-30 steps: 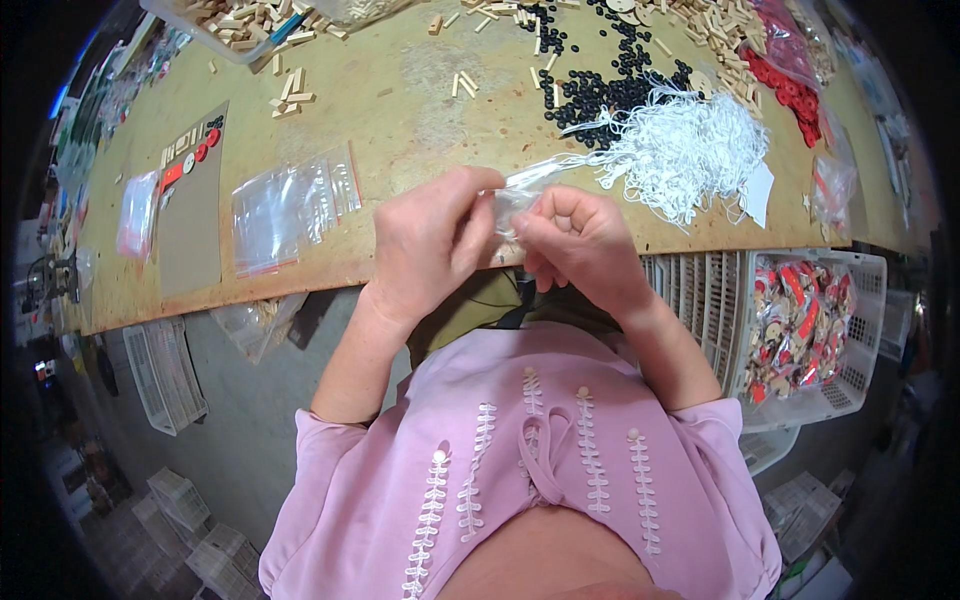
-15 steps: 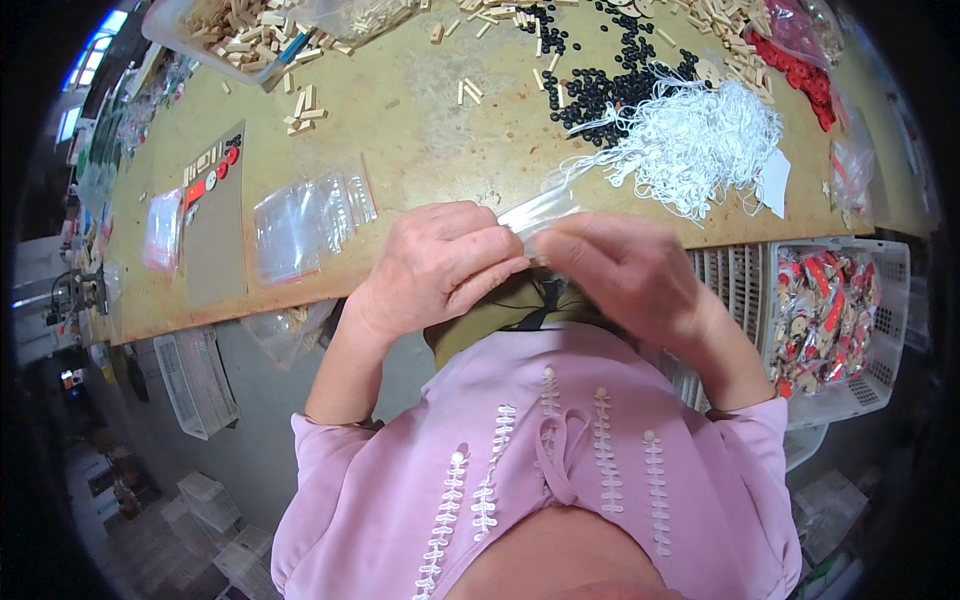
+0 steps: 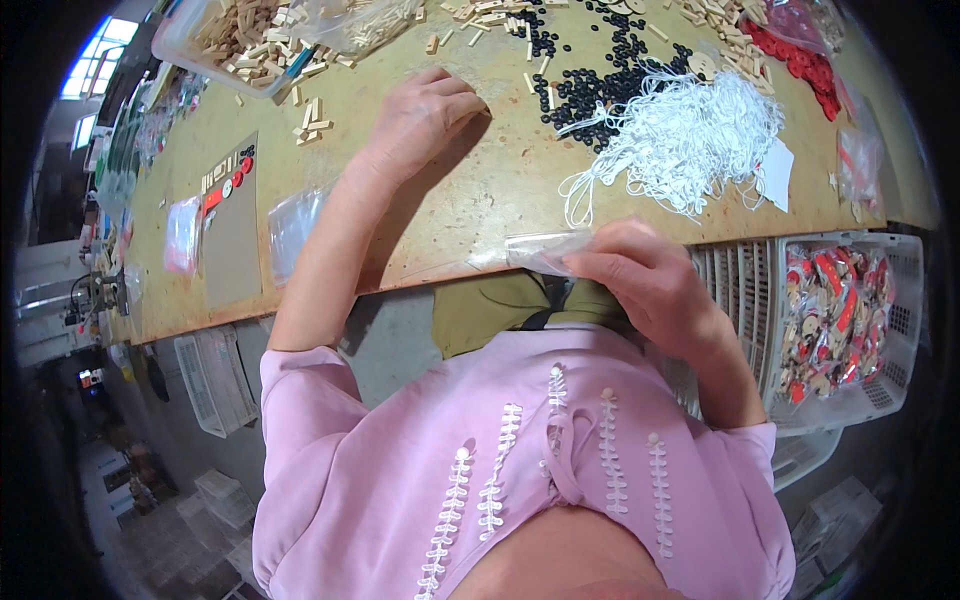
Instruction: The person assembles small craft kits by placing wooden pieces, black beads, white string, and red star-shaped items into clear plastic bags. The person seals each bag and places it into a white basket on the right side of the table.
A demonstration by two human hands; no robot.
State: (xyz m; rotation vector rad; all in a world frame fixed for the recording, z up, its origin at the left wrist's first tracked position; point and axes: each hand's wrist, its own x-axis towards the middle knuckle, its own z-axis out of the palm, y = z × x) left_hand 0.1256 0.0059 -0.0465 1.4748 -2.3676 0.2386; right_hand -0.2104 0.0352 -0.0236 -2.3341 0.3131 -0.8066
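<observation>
My right hand point(image 3: 650, 280) pinches a clear plastic bag point(image 3: 540, 248) at the table's front edge, thumb and fingers closed on its right end. Farther out, my left hand point(image 3: 425, 125) reaches over the table with its fingers curled down against the surface. What its fingertips hold, if anything, is hidden under them. Right of that hand lie many black beads point(image 3: 590, 95) and a tangled heap of white string loops point(image 3: 700, 140). Beyond it are loose small wooden sticks point(image 3: 433, 44).
At the far left stands a clear tub point(image 3: 205, 62) of wooden pieces. A grey board point(image 3: 235, 255) with sample parts lies near flat plastic bags point(image 3: 292, 240). Red pieces point(image 3: 800, 65) lie far right. Below the table's right side, a white crate point(image 3: 905, 330) holds filled bags.
My left hand has let go of the plastic bag and moved forward, covering the spot where a few wooden sticks lay. My right hand still holds the bag.
</observation>
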